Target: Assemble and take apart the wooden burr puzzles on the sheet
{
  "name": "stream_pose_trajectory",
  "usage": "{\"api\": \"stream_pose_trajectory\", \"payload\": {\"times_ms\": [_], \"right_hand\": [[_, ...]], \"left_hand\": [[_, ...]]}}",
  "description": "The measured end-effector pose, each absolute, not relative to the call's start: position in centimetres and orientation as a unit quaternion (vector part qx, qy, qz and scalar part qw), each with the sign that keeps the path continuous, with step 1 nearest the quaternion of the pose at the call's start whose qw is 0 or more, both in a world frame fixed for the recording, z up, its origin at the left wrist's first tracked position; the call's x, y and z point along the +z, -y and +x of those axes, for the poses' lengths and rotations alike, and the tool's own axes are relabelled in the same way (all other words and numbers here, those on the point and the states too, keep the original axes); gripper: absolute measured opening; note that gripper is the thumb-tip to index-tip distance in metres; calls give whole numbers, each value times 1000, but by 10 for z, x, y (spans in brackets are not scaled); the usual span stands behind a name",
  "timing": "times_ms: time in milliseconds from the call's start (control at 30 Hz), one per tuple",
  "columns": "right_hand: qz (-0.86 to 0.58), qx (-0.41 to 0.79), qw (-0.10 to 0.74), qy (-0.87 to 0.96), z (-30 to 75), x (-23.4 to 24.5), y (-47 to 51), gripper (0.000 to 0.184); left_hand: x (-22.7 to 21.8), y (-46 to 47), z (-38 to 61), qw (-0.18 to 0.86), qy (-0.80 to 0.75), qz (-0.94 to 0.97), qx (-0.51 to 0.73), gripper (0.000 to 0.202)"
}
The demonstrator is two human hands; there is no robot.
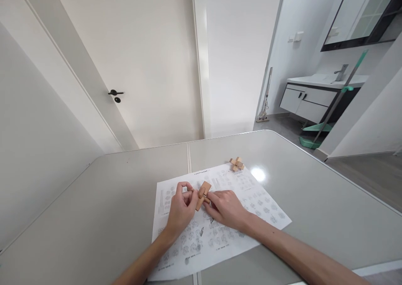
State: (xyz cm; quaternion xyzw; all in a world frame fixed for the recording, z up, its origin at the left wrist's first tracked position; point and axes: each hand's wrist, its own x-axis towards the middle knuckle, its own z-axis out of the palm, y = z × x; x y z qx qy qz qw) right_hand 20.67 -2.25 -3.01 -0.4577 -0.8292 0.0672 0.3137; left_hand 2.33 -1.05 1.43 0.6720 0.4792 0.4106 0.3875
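Both hands meet over a printed instruction sheet [266, 193] that lies on the table. Between them is a wooden burr puzzle [204, 188], partly put together from brown pieces that cross one another. My left hand [183, 205] pinches its left side, thumb and fingers curled together. From the right, the fingers of my right hand [225, 208] close on the puzzle's lower right piece. The fingers hide part of the pieces. A second wooden puzzle [236, 164], a cross-shaped cluster of lighter blocks, rests at the sheet's far right corner.
The grey table [94, 218] has a seam down its middle and a rounded far edge. A closed door [157, 67] with a black handle stands beyond it. At the right are a washbasin cabinet [309, 98], a mop [266, 96] and a green dustpan [309, 142].
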Motion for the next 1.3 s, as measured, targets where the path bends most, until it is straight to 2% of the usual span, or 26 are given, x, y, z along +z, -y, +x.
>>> {"api": "stream_pose_trajectory", "payload": {"times_ms": [133, 333, 400, 500, 600, 667, 967, 1300], "right_hand": [[-469, 105, 327, 814, 207, -30, 22, 22], [-490, 225, 377, 753, 208, -24, 20, 28], [-476, 271, 389, 741, 209, -20, 21, 29], [-449, 324, 398, 732, 210, -16, 22, 29], [-425, 352, 401, 731, 210, -13, 24, 30], [-414, 362, 402, 732, 210, -12, 25, 30], [-410, 378, 400, 727, 209, -13, 26, 30], [-411, 383, 393, 728, 210, -12, 26, 29]], "left_hand": [[15, 10, 21, 369, -489, 673, 414, 26], [16, 0, 11, 250, -514, 669, 474, 22], [16, -2, 8, 244, -499, 686, 470, 22], [17, -2, 6, 316, -448, 714, 435, 38], [16, -1, 5, 424, -374, 722, 398, 70], [15, -2, 5, 482, -344, 708, 385, 83], [14, -1, 5, 548, -332, 662, 389, 70], [12, -2, 0, 555, -337, 670, 361, 74]]}}
